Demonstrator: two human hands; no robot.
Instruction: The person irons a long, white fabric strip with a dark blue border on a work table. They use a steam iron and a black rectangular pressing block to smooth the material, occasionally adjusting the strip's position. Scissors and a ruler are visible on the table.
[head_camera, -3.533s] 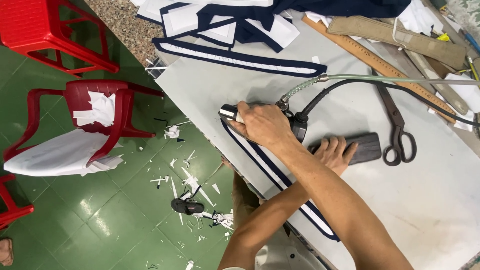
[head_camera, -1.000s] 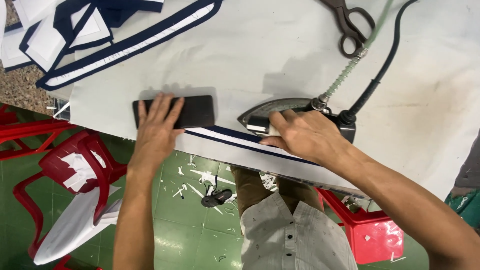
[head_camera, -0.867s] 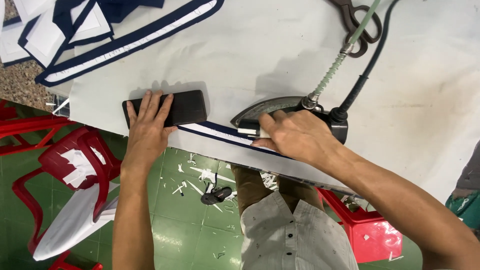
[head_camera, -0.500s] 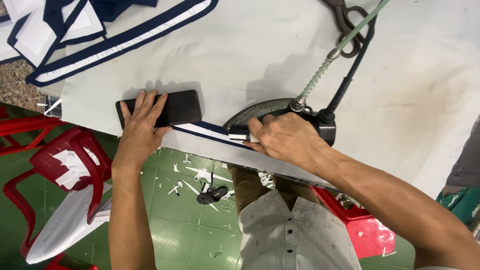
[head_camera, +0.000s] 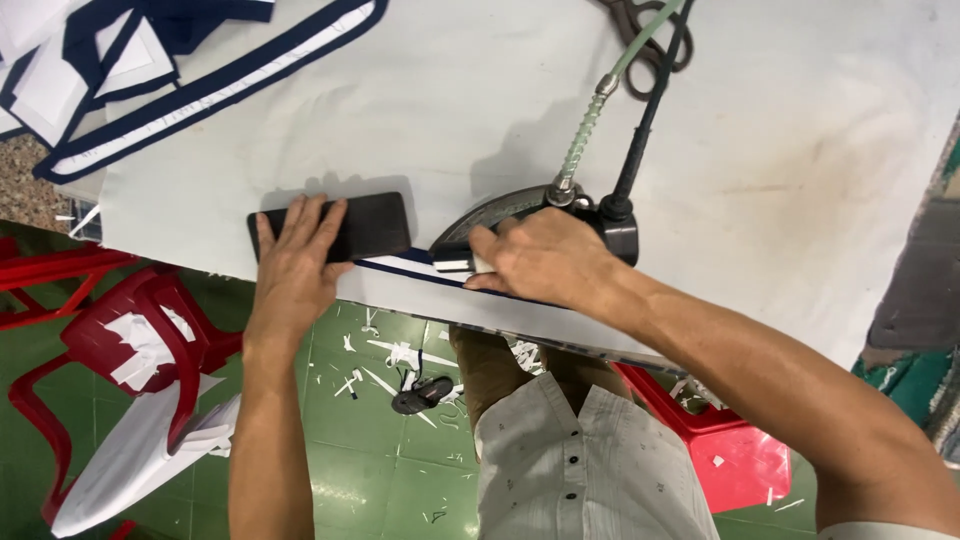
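My right hand (head_camera: 545, 258) grips the handle of a steam iron (head_camera: 500, 215) that rests on a navy and white fabric strip (head_camera: 400, 268) along the table's near edge. A green braided hose (head_camera: 582, 130) and a black cord (head_camera: 650, 100) run up from the iron's rear. My left hand (head_camera: 298, 262) lies flat on a dark rectangular block (head_camera: 370, 225), pressing it onto the strip just left of the iron's tip.
The table is covered in white cloth (head_camera: 780, 160). Navy and white cut pieces (head_camera: 200, 85) lie at its far left. Scissors (head_camera: 640, 40) sit at the top under the cord. Red plastic chairs (head_camera: 130, 340) and paper scraps are on the green floor.
The iron has slid left along the strip toward the block. My left hand and block shifted slightly. Earlier my arms were crossed, with the block on the iron's right.
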